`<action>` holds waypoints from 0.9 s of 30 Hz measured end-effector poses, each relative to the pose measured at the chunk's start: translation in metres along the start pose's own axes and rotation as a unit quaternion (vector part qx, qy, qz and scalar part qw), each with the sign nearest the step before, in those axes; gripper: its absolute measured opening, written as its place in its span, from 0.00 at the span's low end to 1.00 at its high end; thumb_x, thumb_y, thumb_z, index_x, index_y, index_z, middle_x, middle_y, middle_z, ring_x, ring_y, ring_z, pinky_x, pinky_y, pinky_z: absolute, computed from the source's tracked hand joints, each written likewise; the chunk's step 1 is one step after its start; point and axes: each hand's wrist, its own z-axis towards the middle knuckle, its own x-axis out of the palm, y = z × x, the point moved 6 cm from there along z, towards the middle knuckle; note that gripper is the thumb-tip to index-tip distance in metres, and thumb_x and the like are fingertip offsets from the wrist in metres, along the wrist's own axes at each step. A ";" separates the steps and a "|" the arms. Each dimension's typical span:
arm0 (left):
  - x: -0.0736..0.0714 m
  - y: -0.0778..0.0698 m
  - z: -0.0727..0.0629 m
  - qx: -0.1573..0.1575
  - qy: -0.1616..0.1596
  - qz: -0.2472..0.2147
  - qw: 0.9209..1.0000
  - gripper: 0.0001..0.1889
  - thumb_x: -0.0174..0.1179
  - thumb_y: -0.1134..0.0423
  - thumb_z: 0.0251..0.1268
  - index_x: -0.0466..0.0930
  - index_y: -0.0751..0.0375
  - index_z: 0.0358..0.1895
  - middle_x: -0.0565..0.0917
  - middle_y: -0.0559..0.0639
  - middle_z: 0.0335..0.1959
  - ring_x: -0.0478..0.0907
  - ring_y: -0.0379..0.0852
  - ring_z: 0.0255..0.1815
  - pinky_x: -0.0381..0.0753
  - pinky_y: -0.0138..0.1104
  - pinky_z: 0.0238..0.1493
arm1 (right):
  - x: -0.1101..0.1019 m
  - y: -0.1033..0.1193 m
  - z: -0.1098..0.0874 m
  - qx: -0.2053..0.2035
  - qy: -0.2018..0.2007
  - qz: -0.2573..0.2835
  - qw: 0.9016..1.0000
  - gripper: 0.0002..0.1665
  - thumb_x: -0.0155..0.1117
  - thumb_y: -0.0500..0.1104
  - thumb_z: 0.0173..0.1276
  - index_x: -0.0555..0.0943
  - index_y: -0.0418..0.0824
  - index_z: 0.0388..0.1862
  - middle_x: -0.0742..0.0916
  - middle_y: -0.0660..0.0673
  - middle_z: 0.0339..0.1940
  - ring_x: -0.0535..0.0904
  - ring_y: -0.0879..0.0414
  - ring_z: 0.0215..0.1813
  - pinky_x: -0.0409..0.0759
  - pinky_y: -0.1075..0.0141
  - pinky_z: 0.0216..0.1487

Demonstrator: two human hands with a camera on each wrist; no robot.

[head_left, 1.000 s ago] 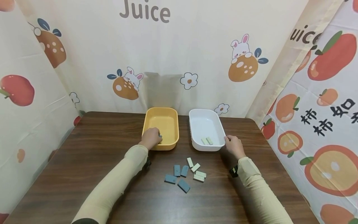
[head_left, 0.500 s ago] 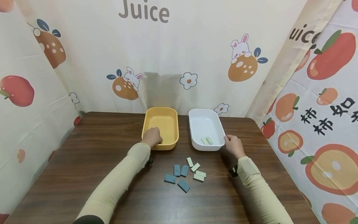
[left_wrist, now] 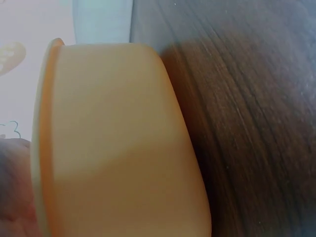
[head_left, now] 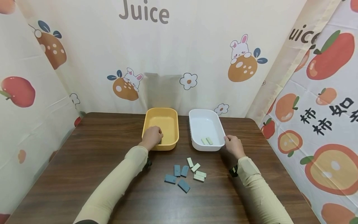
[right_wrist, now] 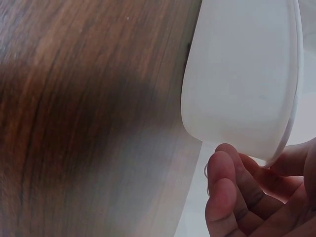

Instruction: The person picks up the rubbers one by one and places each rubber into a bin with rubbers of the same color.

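In the head view my left hand (head_left: 152, 137) reaches over the near-left rim of a yellow plastic bin (head_left: 170, 124). Its fingers point down inside, hidden behind the hand, and I cannot tell whether they hold something. The left wrist view shows mostly the outer wall of the yellow bin (left_wrist: 118, 133), with part of the left hand (left_wrist: 17, 187) beyond the rim. My right hand (head_left: 234, 145) pinches the near-right rim of a white plastic bin (head_left: 205, 123); the right wrist view shows thumb and fingers at its edge. Two pale green blocks (head_left: 207, 141) lie inside the white bin.
On the brown table (head_left: 112, 137), in front of the bins, lie several flat blue blocks (head_left: 183, 185). Several pale green blocks (head_left: 199, 177) lie just right of them. A printed curtain (head_left: 167, 56) stands behind the table.
A blue block showed at my left fingers a second ago; it is now out of sight. The left hand dipped into the yellow bin, then rose slightly. My right hand stayed put.
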 end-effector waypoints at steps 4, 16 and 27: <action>-0.005 -0.001 -0.003 0.014 -0.023 -0.012 1.000 0.10 0.56 0.63 0.66 0.86 0.64 0.40 0.88 0.57 0.38 0.81 0.49 0.31 0.82 0.43 0.40 | 0.000 0.000 0.000 -0.001 -0.003 0.000 1.000 0.25 0.42 0.44 0.79 0.76 0.27 0.60 0.86 0.34 0.38 0.78 0.51 0.31 0.72 0.65 0.30; -0.016 0.005 -0.012 0.029 -0.066 -0.016 0.997 0.11 0.56 0.64 0.64 0.86 0.66 0.41 0.87 0.60 0.42 0.83 0.55 0.40 0.80 0.47 0.49 | 0.001 -0.001 -0.001 0.004 -0.001 0.002 1.000 0.25 0.42 0.45 0.79 0.76 0.28 0.60 0.86 0.34 0.39 0.78 0.51 0.32 0.72 0.64 0.30; -0.026 0.009 -0.018 0.021 -0.075 -0.028 0.997 0.13 0.57 0.61 0.66 0.85 0.63 0.46 0.85 0.59 0.43 0.81 0.57 0.45 0.78 0.48 0.51 | 0.001 -0.001 -0.002 0.010 0.001 0.005 1.000 0.26 0.41 0.45 0.79 0.76 0.28 0.61 0.86 0.33 0.40 0.80 0.50 0.33 0.74 0.64 0.32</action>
